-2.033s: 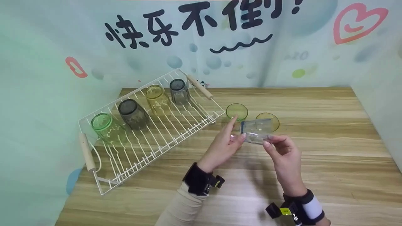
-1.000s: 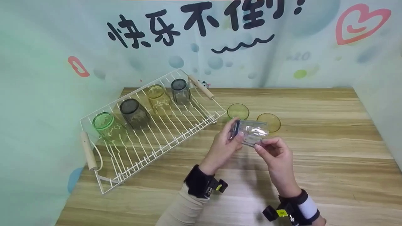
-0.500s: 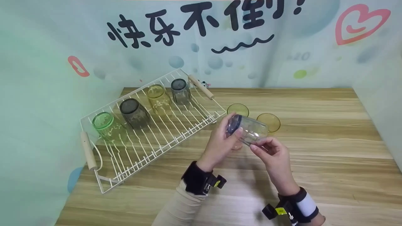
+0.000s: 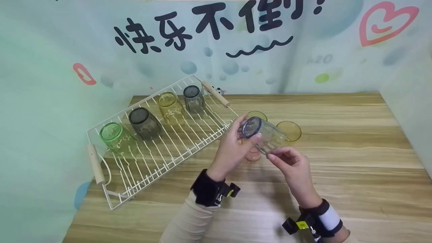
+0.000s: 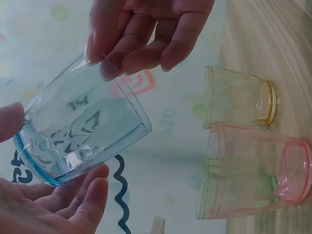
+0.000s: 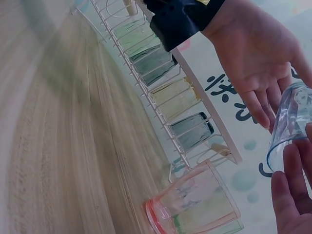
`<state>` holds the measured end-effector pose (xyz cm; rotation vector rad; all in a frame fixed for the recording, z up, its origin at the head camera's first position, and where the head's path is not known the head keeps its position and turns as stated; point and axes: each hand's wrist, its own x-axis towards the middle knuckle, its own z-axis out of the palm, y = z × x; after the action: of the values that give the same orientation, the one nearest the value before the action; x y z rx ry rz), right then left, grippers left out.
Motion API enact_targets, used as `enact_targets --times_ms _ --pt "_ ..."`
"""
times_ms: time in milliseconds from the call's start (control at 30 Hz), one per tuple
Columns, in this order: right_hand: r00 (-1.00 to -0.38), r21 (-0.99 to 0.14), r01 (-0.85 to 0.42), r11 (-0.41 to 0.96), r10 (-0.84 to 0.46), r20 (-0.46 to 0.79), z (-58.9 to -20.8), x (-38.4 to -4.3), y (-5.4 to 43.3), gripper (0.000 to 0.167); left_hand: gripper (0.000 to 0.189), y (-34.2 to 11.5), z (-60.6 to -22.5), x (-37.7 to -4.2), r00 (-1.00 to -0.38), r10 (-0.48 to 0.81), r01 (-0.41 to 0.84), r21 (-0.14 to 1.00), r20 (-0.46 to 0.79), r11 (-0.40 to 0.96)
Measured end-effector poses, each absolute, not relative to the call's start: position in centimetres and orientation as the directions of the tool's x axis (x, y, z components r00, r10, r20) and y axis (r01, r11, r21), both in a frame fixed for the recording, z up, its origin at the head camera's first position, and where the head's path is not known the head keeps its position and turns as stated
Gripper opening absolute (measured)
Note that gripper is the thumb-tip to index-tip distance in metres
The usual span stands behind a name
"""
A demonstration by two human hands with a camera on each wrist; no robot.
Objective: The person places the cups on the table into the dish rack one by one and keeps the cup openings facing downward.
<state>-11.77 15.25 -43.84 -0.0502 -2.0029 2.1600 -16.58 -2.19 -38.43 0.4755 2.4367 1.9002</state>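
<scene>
Above the wooden table [image 4: 354, 162], to the right of the white wire rack [image 4: 167, 166], we see a clear blue glass [image 4: 269, 132] held up in both hands, tilted, with its thick base towards the upper left. The left hand [image 4: 233, 148] grips it at the base end — thumb on the near side, fingers round the far side. The right hand [image 4: 295, 172] pinches the rim between thumb and forefinger, its other fingers loosely bent.

Just beyond and below the held glass we find three more standing upright on the table: a pink glass [image 5: 298, 170], an amber glass [image 4: 289, 131] and a yellow-green glass [image 4: 258, 115], the last partly hidden behind the left hand and the blue glass.

On the rack, four glasses stand base up in a row — from left to right, a green one [image 4: 116, 136], a dark grey one [image 4: 143, 121], a yellow one [image 4: 169, 104] and a grey one [image 4: 193, 98]. We see a wooden handle [image 4: 96, 163] at the rack's left end. Behind the table hangs a pale backdrop [image 4: 162, 71] with black characters.
</scene>
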Motion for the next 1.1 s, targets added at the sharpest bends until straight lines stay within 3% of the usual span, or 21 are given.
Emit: enact_targets --times_ms 167,300,567,800,1100 --pt "-0.985 -0.993 -0.115 -0.012 0.131 0.112 -43.8 -12.1 15.8 0.012 0.069 -3.1 -37.5 -16.9 -0.957 0.224 0.234 0.947 0.184 0.222" --pt "-0.978 -0.961 -0.175 0.212 0.077 0.195 -43.8 -12.6 16.6 0.015 0.065 -4.4 -36.9 -17.3 -0.962 0.197 0.228 0.951 0.188 0.206" --pt "-0.907 -0.747 -0.348 0.566 0.000 0.422 -44.0 -14.0 18.0 0.027 0.067 -7.4 -36.0 -17.3 -0.975 0.092 0.219 0.947 0.203 0.236" --pt "-0.885 -0.659 -0.373 0.653 -0.038 0.464 -44.4 -15.3 19.2 0.038 0.069 -9.7 -36.4 -16.8 -0.982 -0.003 0.183 0.952 0.189 0.245" --pt "-0.910 -0.561 -0.368 0.742 -0.165 0.379 -44.4 -17.0 20.6 0.057 0.074 -12.8 -36.5 -16.2 -0.986 -0.103 0.098 0.951 0.133 0.293"
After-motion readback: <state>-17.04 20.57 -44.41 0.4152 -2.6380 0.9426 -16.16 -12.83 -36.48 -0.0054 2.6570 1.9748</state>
